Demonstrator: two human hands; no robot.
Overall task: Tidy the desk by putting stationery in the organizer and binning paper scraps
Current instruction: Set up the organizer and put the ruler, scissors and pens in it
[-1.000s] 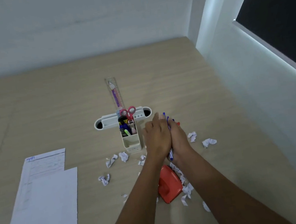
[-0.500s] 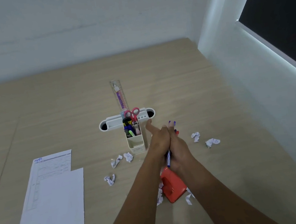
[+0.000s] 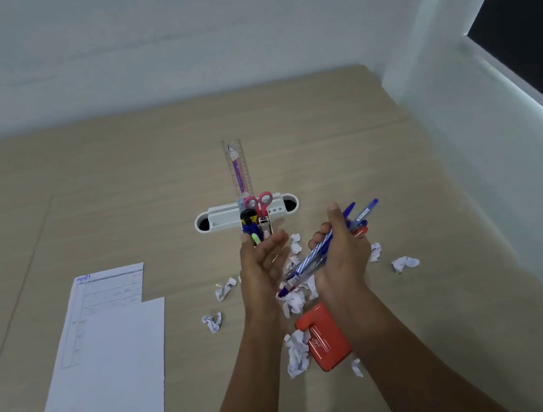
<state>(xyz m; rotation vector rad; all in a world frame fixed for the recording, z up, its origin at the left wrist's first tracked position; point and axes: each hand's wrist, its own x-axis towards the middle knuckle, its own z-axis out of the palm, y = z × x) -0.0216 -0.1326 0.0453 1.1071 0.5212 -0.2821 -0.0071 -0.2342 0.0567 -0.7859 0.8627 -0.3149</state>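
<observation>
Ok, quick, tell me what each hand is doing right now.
Left hand: open, fingers relaxed, holding nothing.
Right hand: gripping a bundle of pens.

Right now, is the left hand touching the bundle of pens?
Apart. In the head view the left hand is open beside the pens, with paper scraps and desk visible in the gap between them; only the right hand grips them.

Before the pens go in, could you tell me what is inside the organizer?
In the organizer: a ruler, pink scissors, a green highlighter and dark pens. The left hand hides its front part.
</observation>
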